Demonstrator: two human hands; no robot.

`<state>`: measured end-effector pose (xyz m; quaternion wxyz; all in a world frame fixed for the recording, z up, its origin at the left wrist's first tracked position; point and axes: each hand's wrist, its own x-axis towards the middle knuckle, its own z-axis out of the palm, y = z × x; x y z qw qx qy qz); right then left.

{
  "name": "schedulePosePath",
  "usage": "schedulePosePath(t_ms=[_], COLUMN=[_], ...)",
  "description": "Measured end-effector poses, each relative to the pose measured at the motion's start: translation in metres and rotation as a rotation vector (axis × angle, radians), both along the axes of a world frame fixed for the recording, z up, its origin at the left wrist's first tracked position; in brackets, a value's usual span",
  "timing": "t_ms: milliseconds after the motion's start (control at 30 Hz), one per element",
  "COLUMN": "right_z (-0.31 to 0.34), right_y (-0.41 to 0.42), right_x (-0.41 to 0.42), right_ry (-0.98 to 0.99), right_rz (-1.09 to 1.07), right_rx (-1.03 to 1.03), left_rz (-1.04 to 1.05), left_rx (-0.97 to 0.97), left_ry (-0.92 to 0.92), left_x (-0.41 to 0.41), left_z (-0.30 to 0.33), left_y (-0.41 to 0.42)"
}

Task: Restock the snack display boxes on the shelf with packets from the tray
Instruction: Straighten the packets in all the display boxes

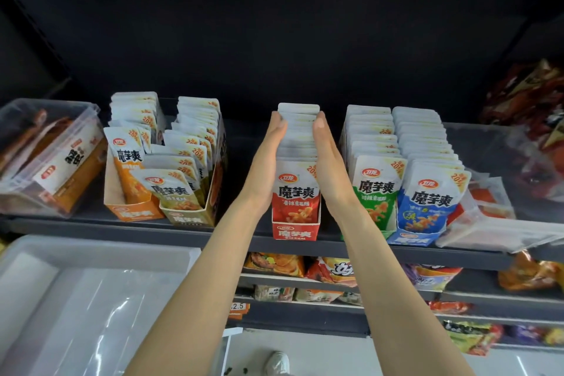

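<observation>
Both hands flank the row of red packets [297,143] in the red display box [295,230] on the shelf [244,238]: left hand [270,159] and right hand [328,159], fingers straight, palms pressed flat against the row's sides. Front red packet reads "魔芋爽" with a "20%" corner badge. Just right stand the green box [370,189] and blue box [421,217]; left, well apart, the orange box [134,210] and olive box [189,218], same "魔芋爽" branding. Clear tray [91,253] sits lower left.
</observation>
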<state>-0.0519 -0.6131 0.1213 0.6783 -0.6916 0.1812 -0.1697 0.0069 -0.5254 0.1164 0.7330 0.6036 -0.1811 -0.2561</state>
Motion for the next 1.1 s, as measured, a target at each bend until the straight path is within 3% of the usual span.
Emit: schedulePosePath(t_ms=[200, 467, 600, 767, 900, 1000, 1100], right_z=[0.0, 0.004, 0.003, 0.011, 0.015, 0.004, -0.01], right_y=[-0.009, -0.023, -0.022, -0.018, -0.01, -0.006, 0.0], right_x=[0.006, 0.019, 0.019, 0.006, -0.02, -0.034, -0.039], right_ry=[0.059, 0.157, 0.18, 0.12, 0.01, 0.014, 0.065], right_rz=[-0.013, 0.017, 0.003, -0.01, -0.05, -0.035, 0.033], right_rx=[-0.215, -0.492, -0.485, -0.387, -0.282, -0.222, -0.23], left_rz=[-0.003, 0.048, 0.068, 0.106, -0.038, -0.234, -0.321], left_rx=[-0.032, 0.138, 0.202, 0.316, 0.426, 0.641, 0.887], left_ry=[-0.005, -0.121, -0.238, -0.497, -0.847, -1.048, -1.112], left_x=[0.006, 0.016, 0.018, 0.029, 0.027, 0.027, 0.036], left_z=[-0.004, -0.001, 0.0, 0.002, 0.012, 0.018, 0.018], left_y=[-0.001, -0.004, -0.005, -0.002, 0.01, 0.005, -0.008])
